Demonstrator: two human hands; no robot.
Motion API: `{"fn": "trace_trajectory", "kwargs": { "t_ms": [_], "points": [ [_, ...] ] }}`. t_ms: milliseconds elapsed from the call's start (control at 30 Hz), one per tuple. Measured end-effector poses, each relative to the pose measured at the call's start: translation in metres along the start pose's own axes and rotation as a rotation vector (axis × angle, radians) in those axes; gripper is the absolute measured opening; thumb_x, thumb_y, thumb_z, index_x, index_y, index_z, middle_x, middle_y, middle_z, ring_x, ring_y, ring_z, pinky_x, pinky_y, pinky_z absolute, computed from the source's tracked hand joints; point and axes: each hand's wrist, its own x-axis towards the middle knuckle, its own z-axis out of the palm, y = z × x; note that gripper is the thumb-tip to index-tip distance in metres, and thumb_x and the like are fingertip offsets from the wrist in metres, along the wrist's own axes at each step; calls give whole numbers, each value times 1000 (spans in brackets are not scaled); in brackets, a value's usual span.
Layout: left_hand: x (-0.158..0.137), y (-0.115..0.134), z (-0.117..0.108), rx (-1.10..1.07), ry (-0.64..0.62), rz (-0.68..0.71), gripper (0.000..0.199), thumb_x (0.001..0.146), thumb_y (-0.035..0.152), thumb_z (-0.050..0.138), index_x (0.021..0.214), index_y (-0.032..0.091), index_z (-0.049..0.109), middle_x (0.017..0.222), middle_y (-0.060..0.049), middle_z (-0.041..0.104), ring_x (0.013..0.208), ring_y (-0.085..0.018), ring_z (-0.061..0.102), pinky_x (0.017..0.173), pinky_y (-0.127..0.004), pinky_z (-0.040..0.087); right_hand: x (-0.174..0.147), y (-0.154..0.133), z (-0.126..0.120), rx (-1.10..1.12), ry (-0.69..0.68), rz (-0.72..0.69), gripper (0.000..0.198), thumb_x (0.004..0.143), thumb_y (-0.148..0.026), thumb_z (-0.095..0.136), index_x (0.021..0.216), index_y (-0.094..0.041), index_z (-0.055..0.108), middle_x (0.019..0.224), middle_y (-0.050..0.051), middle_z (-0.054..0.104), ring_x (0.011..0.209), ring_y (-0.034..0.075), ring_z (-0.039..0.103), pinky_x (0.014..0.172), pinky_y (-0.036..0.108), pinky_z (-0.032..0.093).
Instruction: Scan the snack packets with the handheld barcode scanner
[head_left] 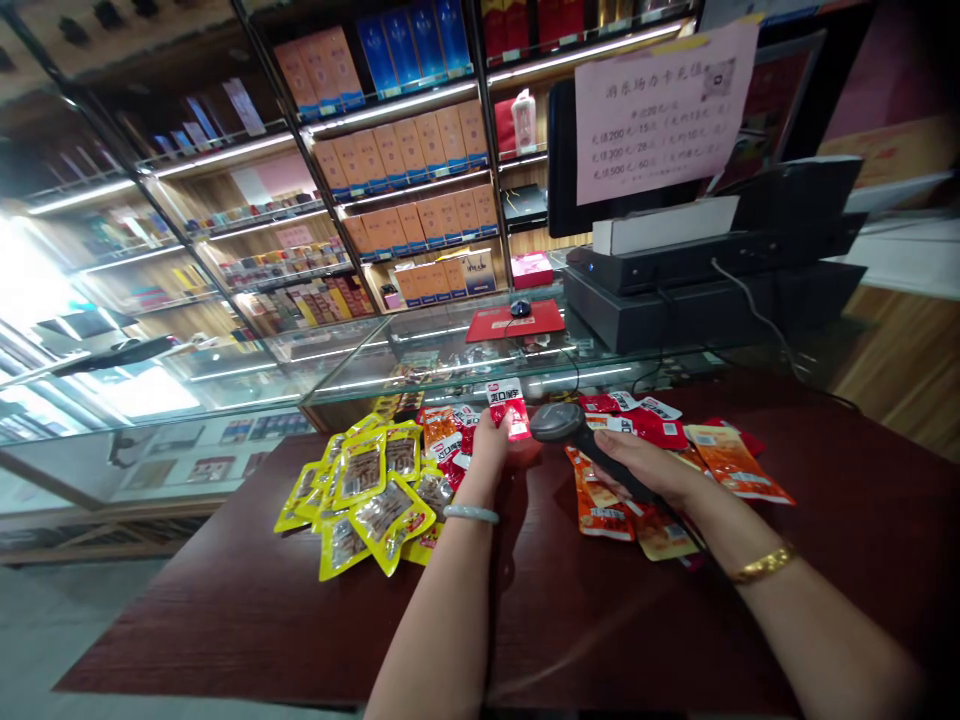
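My left hand (489, 445) grips a small red and white snack packet (508, 402), held up above the dark wooden counter. A black barcode scanner (561, 424) is in my right hand (637, 460), its head pointed at the packet, with reddish light on the packet's face. Left of my left hand lies a heap of yellow-edged clear snack packets (364, 468), with red and white packets (448, 455) beside it. Under and around my right hand are orange snack packets (604, 515) and more red packets (660, 428).
The dark red-brown counter (247, 620) meets a glass display case (420, 345) at the back. A mouse (520, 308) sits on a red mat (487, 324). A black cash register unit (675, 290) with cables stands at the right, below a monitor bearing a paper notice (664, 120). Shelves hold boxes.
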Motion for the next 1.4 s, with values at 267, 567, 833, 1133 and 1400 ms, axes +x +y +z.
{"fn": "trace_trajectory", "kwargs": {
  "t_ms": [267, 567, 833, 1133, 1400],
  "points": [
    [0, 28, -48, 476, -2, -59, 31, 93, 38, 52, 115, 18, 60, 113, -15, 72, 104, -27, 69, 82, -33, 50, -15, -33, 7, 0, 32, -12, 57, 81, -77, 58, 82, -20, 52, 51, -6, 54, 36, 8, 41, 37, 21, 31],
    [-7, 44, -62, 934, 93, 227, 66, 87, 38, 61, 144, 10, 46, 131, -23, 64, 124, -36, 57, 103, -46, 43, -73, -38, -5, 71, 224, -24, 59, 79, -78, 59, 71, -20, 50, 51, -4, 54, 36, 7, 43, 38, 22, 35],
    [23, 93, 100, 732, -410, 560, 34, 95, 26, 50, 122, 20, 69, 120, -11, 71, 113, -22, 65, 98, -29, 47, -91, -5, -14, 93, 453, 15, 59, 78, -79, 58, 74, -21, 48, 50, -7, 51, 36, 7, 41, 37, 20, 34],
    [47, 109, 154, 895, -573, 527, 31, 89, 35, 59, 103, 13, 76, 109, -21, 73, 105, -32, 69, 92, -38, 53, -121, 8, -4, 167, 573, 11, 60, 75, -80, 61, 80, -22, 48, 53, -8, 50, 39, 7, 40, 42, 22, 38],
    [39, 107, 142, 893, -499, 542, 35, 86, 21, 56, 118, 10, 68, 117, -23, 69, 112, -31, 66, 96, -38, 51, -121, 12, 14, 234, 596, -16, 54, 79, -76, 61, 81, -24, 48, 51, -9, 48, 39, 7, 37, 43, 23, 38]
  ]
}}
